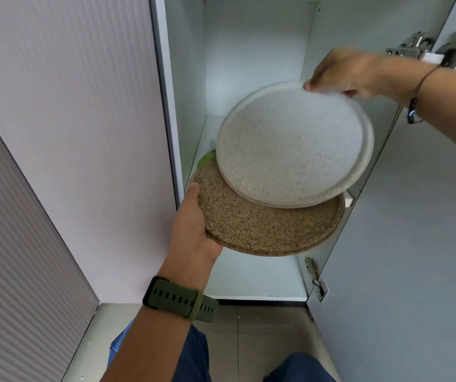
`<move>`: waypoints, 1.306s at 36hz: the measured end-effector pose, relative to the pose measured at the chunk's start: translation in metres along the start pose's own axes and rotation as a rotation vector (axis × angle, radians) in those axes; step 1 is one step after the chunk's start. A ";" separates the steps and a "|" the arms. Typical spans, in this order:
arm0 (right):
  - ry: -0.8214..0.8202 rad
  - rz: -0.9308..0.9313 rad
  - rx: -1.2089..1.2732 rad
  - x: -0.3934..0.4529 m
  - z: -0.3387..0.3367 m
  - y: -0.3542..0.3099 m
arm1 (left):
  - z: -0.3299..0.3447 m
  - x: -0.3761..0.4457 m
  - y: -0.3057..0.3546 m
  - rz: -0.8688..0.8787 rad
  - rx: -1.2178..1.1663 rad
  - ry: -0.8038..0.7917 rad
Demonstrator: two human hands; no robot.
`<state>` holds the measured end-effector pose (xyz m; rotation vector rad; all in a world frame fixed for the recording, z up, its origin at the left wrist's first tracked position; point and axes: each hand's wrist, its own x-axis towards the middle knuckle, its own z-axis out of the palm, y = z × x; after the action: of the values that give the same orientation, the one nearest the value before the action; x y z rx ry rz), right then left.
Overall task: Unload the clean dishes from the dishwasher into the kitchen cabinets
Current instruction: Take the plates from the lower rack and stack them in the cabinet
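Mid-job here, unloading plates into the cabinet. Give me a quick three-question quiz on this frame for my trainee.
1. Which hand holds the brown speckled plate?
2. True or false: the white speckled plate lies flat on a shelf.
3. What colour is the item peeking out behind the plates inside the cabinet?

Key: 1. Left, at its rim. 2. False; the right hand holds its far edge, tilted. 3. Green.
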<state>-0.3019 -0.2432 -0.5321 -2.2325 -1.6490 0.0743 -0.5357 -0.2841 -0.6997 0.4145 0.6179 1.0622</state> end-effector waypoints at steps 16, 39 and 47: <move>-0.022 -0.239 0.353 -0.044 -0.067 -0.065 | 0.025 -0.002 0.012 -0.018 0.018 0.026; 0.389 -0.697 -0.506 0.006 0.058 -0.007 | 0.006 0.002 0.033 0.056 0.072 0.013; 0.315 -0.641 -0.545 0.018 0.113 0.031 | -0.006 0.007 0.034 0.037 0.073 0.009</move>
<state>-0.2967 -0.2048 -0.6438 -1.7731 -2.2819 -0.9325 -0.5602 -0.2629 -0.6854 0.4868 0.6606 1.0793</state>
